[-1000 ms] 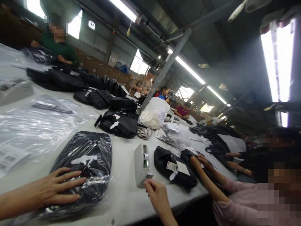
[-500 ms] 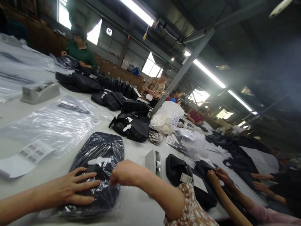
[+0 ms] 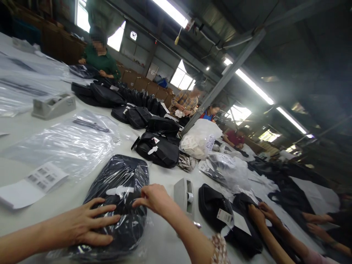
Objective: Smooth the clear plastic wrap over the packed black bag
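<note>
A black bag in clear plastic wrap (image 3: 121, 168) lies on the white table, with a white tag showing through the film. My left hand (image 3: 85, 223) rests on its lower left part, palm down and fingers spread. My right hand (image 3: 154, 198) is at the bag's right edge, thumb and fingers curled close together; whatever may be between them is too small to make out. Just right of that hand stands a grey tape dispenser (image 3: 180, 194).
Clear plastic bags (image 3: 88, 143) and a sheet of barcode labels (image 3: 41, 179) lie at the left, near another dispenser (image 3: 53, 106). Black bags (image 3: 158, 148) and a white sack (image 3: 200, 137) stand beyond. At the right, a co-worker's hands (image 3: 258, 214) touch a black bag.
My right hand has turned, and its thumb now shows beside the fingers. My left hand stays flat on the wrapped bag. The whole view has shifted slightly.
</note>
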`<state>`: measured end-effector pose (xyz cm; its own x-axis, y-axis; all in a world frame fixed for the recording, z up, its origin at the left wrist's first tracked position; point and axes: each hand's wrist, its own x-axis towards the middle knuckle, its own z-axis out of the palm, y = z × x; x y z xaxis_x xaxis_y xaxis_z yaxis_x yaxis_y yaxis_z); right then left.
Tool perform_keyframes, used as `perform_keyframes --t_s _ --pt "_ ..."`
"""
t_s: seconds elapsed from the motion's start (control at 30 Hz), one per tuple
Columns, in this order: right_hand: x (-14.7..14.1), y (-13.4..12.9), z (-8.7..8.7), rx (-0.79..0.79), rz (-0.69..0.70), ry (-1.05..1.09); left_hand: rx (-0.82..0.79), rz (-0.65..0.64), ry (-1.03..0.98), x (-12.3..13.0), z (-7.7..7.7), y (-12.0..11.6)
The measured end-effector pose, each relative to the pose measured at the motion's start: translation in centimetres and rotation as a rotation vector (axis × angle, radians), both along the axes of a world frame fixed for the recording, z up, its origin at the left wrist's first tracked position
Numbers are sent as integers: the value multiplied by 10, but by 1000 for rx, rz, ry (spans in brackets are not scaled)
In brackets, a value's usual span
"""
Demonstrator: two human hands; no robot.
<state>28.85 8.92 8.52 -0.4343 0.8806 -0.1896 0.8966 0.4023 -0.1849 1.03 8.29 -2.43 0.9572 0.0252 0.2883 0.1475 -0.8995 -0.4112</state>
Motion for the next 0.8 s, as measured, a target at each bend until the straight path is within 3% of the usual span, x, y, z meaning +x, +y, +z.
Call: perform_keyframes --t_s 0.07,0.13,0.23,0.3,0.4,0.43,0.5,0.57,0.6,0.73,0.8 --pt "-5 -20 -6 -72 -50 281 14 5 -11 0 -3 0" --pt "-15 -35 -21 -299 -129 532 4 9 -20 0 -5 1" --pt "-26 -37 -45 -532 -350 661 -33 8 -22 -1 -4 1" --pt "-30 -31 -50 -437 -477 644 -80 -5 -21 -3 -1 1" --pt "-36 -28 -38 -113 -525 613 -207 1 -21 -5 2 1" --pt "-40 -30 -33 12 -446 610 -252 9 -25 -6 1 0" --pt "-51 -38 -29 184 -114 610 -327 35 -54 -8 -3 1" --pt "-62 -47 -34 218 234 597 -370 94 -111 -12 -10 3" --pt "-67 -50 -40 197 329 585 -379 147 -145 -16 -14 4" --pt "-69 -53 -68 220 381 516 -380 343 -262 -39 -29 3" --pt "-66 -51 -76 240 403 488 -397 471 -461 -48 -31 -12"
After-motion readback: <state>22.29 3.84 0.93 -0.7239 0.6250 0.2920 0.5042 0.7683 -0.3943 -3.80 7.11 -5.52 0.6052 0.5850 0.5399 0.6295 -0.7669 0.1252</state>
